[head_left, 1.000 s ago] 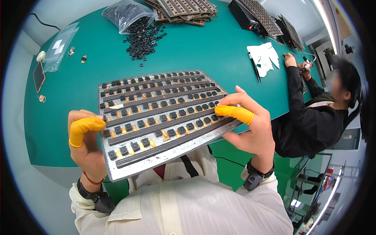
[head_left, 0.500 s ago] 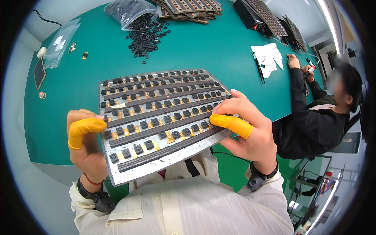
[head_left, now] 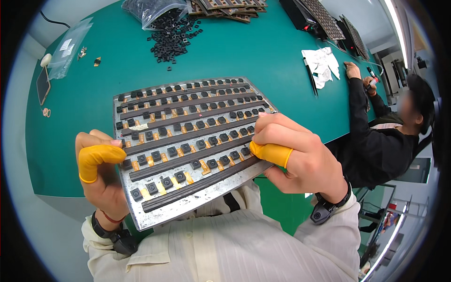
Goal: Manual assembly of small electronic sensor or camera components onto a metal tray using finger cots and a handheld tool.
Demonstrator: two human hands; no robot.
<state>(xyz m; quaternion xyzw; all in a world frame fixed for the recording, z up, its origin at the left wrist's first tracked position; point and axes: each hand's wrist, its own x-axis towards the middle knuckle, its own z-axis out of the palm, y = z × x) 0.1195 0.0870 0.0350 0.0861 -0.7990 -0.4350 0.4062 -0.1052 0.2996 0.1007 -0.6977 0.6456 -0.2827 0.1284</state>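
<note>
A metal tray (head_left: 188,207) is held up over the near edge of the table, tilted toward me. Dark ridged strips (head_left: 197,187) run across it. Between them sit rows of small black square camera-like modules (head_left: 201,144) with orange flex tabs. My left hand (head_left: 104,181) grips the tray's left edge, a yellow finger cot (head_left: 96,162) on one finger. My right hand (head_left: 303,157) is closed at the right edge, its yellow-covered finger (head_left: 271,154) by the end of a lower row. Its fingertips are partly hidden.
On the green table (head_left: 263,56), small black square parts (head_left: 171,44) spill from a clear bag (head_left: 155,11). Stacked trays (head_left: 228,7) lie behind. A phone (head_left: 43,85) is at left; tweezers (head_left: 312,81) and a white cloth (head_left: 323,66) at right. A co-worker (head_left: 376,141) sits right.
My right hand has turned inward, its fingers curling more over the tray's right edge. The tray has shifted slightly left, and its near left corner is lower in view.
</note>
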